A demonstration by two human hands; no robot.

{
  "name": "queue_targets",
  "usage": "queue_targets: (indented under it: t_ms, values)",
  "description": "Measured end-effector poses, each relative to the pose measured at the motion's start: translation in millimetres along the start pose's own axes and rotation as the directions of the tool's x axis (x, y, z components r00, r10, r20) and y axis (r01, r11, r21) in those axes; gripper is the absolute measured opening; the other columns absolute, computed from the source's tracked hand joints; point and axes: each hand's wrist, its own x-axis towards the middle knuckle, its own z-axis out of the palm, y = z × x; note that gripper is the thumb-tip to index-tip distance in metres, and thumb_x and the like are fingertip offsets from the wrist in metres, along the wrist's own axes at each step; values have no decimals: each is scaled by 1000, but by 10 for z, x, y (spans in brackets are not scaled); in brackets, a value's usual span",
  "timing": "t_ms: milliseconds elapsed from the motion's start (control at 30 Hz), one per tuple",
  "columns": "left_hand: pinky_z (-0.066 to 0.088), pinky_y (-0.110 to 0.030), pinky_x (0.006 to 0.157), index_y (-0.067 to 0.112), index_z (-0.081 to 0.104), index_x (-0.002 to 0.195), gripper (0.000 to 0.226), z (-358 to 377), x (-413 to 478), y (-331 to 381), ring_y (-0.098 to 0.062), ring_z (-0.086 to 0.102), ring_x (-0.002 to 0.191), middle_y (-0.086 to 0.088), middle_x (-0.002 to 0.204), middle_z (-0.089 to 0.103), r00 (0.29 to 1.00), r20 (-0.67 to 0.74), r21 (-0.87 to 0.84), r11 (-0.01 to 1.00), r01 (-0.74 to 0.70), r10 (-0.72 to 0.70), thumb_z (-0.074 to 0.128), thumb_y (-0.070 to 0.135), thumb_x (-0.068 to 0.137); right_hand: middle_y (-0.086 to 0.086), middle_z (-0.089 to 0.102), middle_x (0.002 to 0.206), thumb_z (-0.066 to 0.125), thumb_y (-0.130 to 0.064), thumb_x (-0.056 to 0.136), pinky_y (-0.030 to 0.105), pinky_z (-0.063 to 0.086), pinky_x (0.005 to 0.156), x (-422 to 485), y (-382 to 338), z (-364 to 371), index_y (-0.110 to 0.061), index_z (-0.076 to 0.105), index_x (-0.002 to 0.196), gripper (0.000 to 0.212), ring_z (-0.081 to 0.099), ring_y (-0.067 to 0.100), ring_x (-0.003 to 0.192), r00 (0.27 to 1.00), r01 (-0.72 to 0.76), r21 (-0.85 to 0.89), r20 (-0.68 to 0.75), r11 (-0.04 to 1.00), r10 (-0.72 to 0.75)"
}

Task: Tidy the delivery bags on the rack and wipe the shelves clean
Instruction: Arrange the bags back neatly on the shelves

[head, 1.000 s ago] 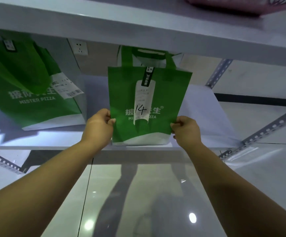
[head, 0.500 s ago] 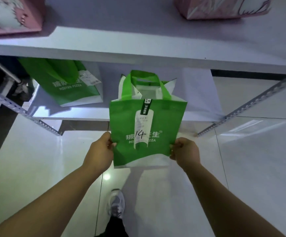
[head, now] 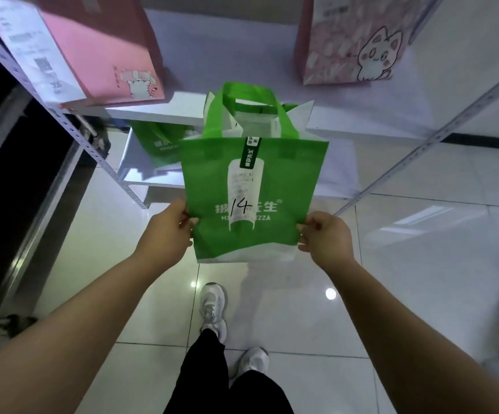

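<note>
The green fabric pizza bag [head: 251, 198] is off the lower shelf [head: 335, 177] now, both hands pinching its sides, left hand [head: 169, 231] at nine o'clock, right hand [head: 324, 237] at three, likely clearing space to wipe.

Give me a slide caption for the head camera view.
The left hand and right hand grip green bag 14 by its sides, in front of the rack.

This is looking like a food shop's pickup point for delivery orders. A slotted-angle steel rack [head: 99, 156] is carrying white shelves loaded with takeaway bags. On its upper shelf [head: 158, 110] a pink paper bag [head: 102, 52] is wearing a printed order receipt [head: 30, 49], and a pink cat-print bag [head: 352, 40] is standing to the right. A second green bag [head: 161, 144] is sitting on the shelf below. In front of the rack, a green pizza-branded bag [head: 287, 180] is bearing an order slip [head: 243, 186] numbered 14 by hand. Glossy floor tiles [head: 421, 264] are running beneath the rack.
</note>
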Motion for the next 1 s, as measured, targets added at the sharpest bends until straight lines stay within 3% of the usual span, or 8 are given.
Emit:
queue_targets:
  t_ms: [100, 233, 333, 400, 567, 700, 833, 1000]
  values:
    - [56, -41, 72, 27, 54, 95, 21, -256, -305, 335, -15, 67, 78, 7, 90, 65, 997, -34, 8, 998, -65, 66, 46, 8, 93, 6, 63, 68, 58, -2, 87, 40, 59, 66, -298, -354, -248, -11, 62, 68, 21, 63, 26, 67, 997, 74, 15, -10, 997, -73]
    - [56, -36, 68, 36, 53, 84, 31, -609, -629, 752, -11, 66, 75, 15, 85, 64, 982, -121, 1, 989, -145, 144, 47, 7, 93, 13, 66, 76, 60, -9, 86, 52, 55, 70, -632, -855, -504, -9, 63, 74, 13, 65, 35, 76, 968, 247, -64, -26, 967, -249]
    - [53, -26, 57, 47, 56, 79, 44, -902, -805, 1030, -4, 66, 66, 16, 81, 64, 959, -193, -36, 975, -217, 206, 48, 6, 93, 7, 67, 76, 59, -12, 87, 51, 55, 72, -841, -1255, -646, -21, 61, 69, 20, 66, 32, 77, 934, 354, -67, -27, 933, -356]
    - [51, -28, 59, 53, 55, 76, 48, -1112, -902, 1196, -1, 65, 63, 19, 79, 64, 940, -237, -21, 966, -256, 244, 49, 8, 93, 4, 67, 76, 59, -13, 87, 50, 55, 72, -957, -1523, -716, -25, 60, 68, 23, 66, 28, 76, 902, 428, -67, -27, 901, -431]
    - [52, -37, 62, 42, 54, 74, 42, -1639, -1022, 1579, -15, 63, 64, 10, 77, 67, 876, -339, -27, 927, -373, 343, 49, 5, 93, -2, 68, 77, 58, -16, 89, 48, 56, 73, -1182, -2198, -820, -26, 61, 71, 20, 67, 23, 77, 815, 574, -64, -51, 816, -577]
    - [49, -25, 54, 43, 55, 74, 40, -2087, -1071, 1918, 0, 64, 59, 16, 74, 69, 796, -434, 25, 889, -457, 422, 51, 9, 93, -2, 65, 68, 58, -15, 88, 46, 56, 67, -1315, -2742, -825, -23, 62, 68, 22, 64, 21, 66, 728, 675, -89, -81, 732, -681]
    - [54, -36, 61, 31, 52, 75, 28, -2570, -989, 2181, -15, 66, 66, 8, 79, 68, 726, -499, 74, 858, -508, 473, 53, 9, 92, -8, 67, 72, 58, -13, 89, 44, 57, 67, -1355, -3312, -749, -28, 63, 70, 24, 67, 19, 71, 662, 744, -59, -77, 666, -746]
    - [56, -36, 57, 37, 54, 72, 33, -3237, -728, 2428, -22, 67, 68, 9, 75, 69, 643, -537, 143, 810, -569, 546, 55, 10, 91, -10, 65, 73, 61, -12, 86, 45, 57, 69, -1269, -4009, -514, -28, 63, 71, 22, 66, 19, 73, 570, 812, -59, -128, 580, -811]
